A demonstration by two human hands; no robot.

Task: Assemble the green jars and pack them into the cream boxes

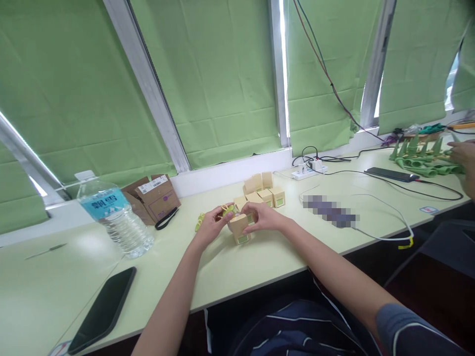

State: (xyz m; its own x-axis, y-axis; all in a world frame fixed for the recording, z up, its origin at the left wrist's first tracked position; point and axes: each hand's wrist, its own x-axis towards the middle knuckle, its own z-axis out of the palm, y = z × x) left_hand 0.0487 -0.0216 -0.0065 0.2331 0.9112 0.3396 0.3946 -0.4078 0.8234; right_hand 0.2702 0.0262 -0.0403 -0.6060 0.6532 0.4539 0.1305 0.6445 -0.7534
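My left hand (pixel 211 226) is closed round a small yellow-green rounded object (pixel 229 209) with a pale loop; its exact kind is too small to make out. My right hand (pixel 264 217) grips a small tan cardboard box (pixel 239 225) by its side, thumb in front and fingers behind. The box stands upright, tilted a little, with a green label low on its front. The yellow-green object is close beside the box's top. Just behind my hands several similar small boxes (pixel 277 197) stand together. Left of my left hand lies another yellow-green piece (pixel 199 222).
A large water bottle (pixel 120 217) and an open brown carton (pixel 158 198) stand at left. A black phone (pixel 104 309) lies near the front edge. A power strip (pixel 309 171) and cables run behind. At far right, a person's hand (pixel 465 155) is by green cone-shaped pieces (pixel 417 158).
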